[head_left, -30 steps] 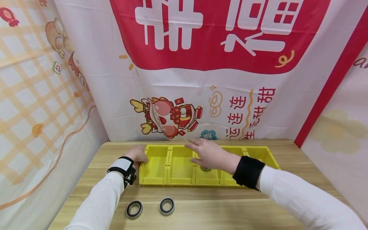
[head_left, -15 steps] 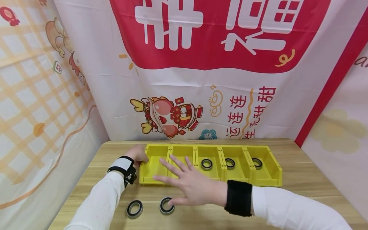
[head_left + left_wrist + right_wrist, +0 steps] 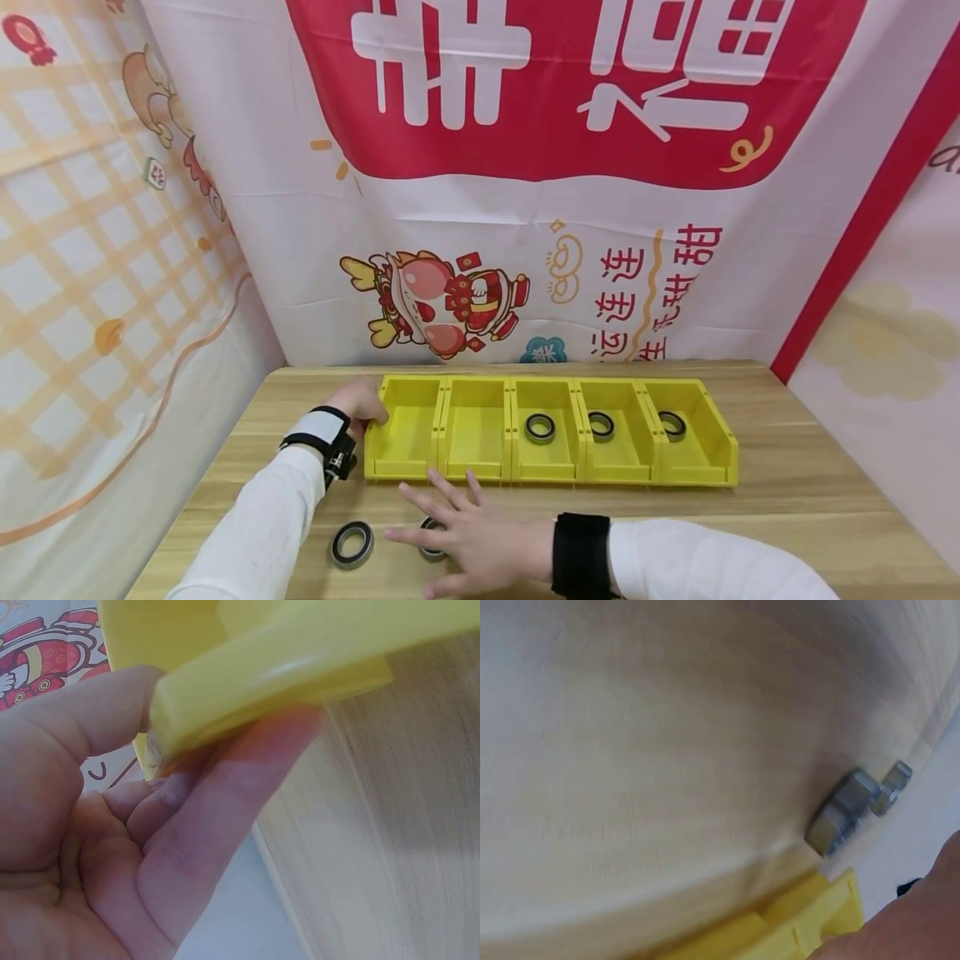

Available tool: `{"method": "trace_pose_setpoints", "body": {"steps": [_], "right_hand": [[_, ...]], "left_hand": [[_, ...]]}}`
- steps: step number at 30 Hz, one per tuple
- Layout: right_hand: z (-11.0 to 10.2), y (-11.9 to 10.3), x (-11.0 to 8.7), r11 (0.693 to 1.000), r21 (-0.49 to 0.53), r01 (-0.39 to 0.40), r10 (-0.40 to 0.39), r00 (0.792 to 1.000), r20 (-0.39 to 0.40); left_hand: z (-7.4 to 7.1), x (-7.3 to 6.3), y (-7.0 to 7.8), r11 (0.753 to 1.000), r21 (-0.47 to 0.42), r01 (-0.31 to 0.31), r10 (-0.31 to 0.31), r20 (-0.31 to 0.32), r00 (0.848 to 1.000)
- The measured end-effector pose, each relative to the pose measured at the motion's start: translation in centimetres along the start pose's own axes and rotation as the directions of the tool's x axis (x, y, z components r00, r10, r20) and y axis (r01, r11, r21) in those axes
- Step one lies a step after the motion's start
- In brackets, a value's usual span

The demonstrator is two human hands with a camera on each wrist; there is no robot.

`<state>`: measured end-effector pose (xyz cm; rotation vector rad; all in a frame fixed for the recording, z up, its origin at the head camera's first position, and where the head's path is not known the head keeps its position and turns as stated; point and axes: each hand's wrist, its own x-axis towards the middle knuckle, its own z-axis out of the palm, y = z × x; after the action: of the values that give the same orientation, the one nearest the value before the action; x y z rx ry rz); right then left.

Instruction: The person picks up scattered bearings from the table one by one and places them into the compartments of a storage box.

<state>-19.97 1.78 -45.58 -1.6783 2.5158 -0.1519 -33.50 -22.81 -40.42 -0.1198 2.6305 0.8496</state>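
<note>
My left hand [image 3: 358, 402] grips the left side wall of a row of joined yellow bins [image 3: 476, 471]. In the left wrist view thumb and fingers pinch the wall's edge [image 3: 285, 675] from both sides. Fingers spread, my right hand [image 3: 483, 533] is over the table in front of the bins and holds nothing. It partly covers a ball bearing [image 3: 431, 553], a metal ring with a black seal. To its left, a second bearing [image 3: 337, 550] lies flat on the wood. The right wrist view is blurred; both bearings [image 3: 844, 814] appear at its right.
Single bearings lie in the third bin [image 3: 528, 429], the fourth bin [image 3: 612, 427] and the rightmost bin [image 3: 683, 426]. The two left bins show bare floors. A printed cloth [image 3: 450, 217] hangs behind the wooden table [image 3: 787, 467], and another stands along the left.
My right hand has drawn back from above the third bin, spread its fingers and come down toward the nearer right bearing on the table. The left hand has stayed at the bin wall.
</note>
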Motion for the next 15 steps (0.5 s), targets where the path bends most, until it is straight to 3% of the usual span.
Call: {"method": "trace_pose_setpoints", "body": {"steps": [15], "right_hand": [[2.5,-0.2,0.7,0.997,-0.057,0.053,-0.046,0.993,0.113]], "left_hand": [[-0.5,-0.4,0.1,1.0,-0.007,-0.005,0.006,0.037,0.999]]}}
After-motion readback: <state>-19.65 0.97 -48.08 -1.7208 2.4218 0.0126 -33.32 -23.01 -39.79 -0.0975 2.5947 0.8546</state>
